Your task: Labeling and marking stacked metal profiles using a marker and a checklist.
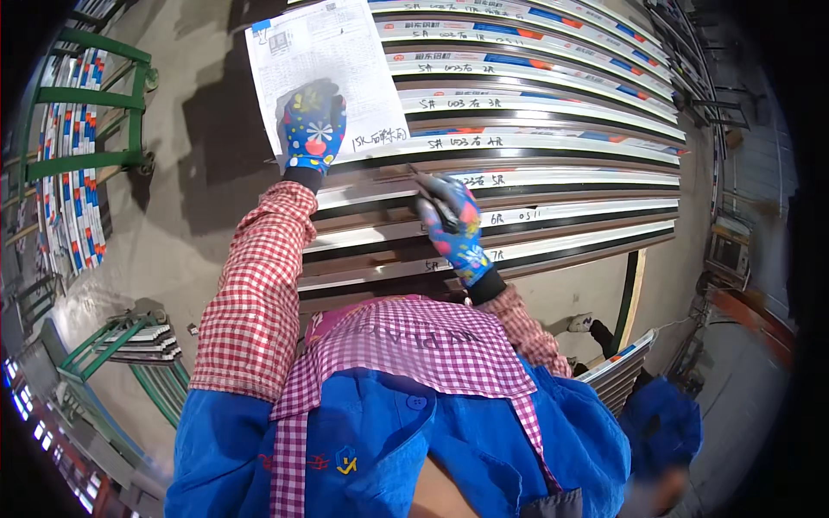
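Note:
My left hand (313, 129), in a blue flowered glove with dark fingers, is over the lower part of a white printed sheet of paper (371, 78). Its fingers are bent together and grip the sheet; their tips are hard to see. The sheet covers part of a row of long metal profiles (553, 147) with white film and handwritten marks. My right hand (453, 224), gloved alike, is closed around a dark marker pen (414, 171) that points up and left over the nearer profiles. The fingers there are slightly blurred.
More wrapped profiles (73, 173) lie to the left by a green metal rack (95, 99). Another green rack (112, 337) with profiles stands at lower left. At lower right are a stack of profiles (617, 371) and a person in blue (661, 423).

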Tool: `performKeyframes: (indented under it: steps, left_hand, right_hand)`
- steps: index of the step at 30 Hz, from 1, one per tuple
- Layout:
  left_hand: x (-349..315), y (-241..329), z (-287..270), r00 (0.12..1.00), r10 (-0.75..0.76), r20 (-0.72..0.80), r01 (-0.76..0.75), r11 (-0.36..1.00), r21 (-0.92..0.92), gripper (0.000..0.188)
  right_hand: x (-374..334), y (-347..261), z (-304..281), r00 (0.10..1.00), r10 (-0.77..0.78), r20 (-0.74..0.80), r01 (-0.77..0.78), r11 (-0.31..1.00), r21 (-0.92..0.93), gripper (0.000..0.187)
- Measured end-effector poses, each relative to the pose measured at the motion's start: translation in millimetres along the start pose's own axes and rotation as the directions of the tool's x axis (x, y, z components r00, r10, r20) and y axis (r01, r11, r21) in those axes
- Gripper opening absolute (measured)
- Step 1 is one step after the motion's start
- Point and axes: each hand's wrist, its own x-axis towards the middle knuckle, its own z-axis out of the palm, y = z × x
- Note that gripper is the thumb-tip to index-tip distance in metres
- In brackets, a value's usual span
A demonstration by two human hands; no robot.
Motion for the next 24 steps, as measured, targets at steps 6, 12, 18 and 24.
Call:
performKeyframes:
  steps: [6,12,18,24]
  left_hand:
    - [-1,0,6,1.0,0.007,0.002,-0.007,1.0,0.026,0.022]
    - [-1,2,4,1.0,-0.009,0.011,0.008,1.0,0.021,0.023]
    - [1,1,5,1.0,-0.011,-0.013,0.011,1.0,-0.012,0.023]
    - [1,2,3,0.999,-0.05,0.015,0.051,0.995,-0.091,0.022]
  right_hand:
    - [39,14,63,0.986,-0.164,0.043,0.169,0.971,-0.17,0.036]
    - [41,25,48,0.978,-0.187,-0.094,0.162,0.96,-0.226,0.031]
    - [41,16,28,0.979,-0.137,-0.153,0.114,0.982,-0.151,0.027]
    - [42,25,59,0.984,-0.179,-0.025,0.171,0.968,-0.183,0.027]
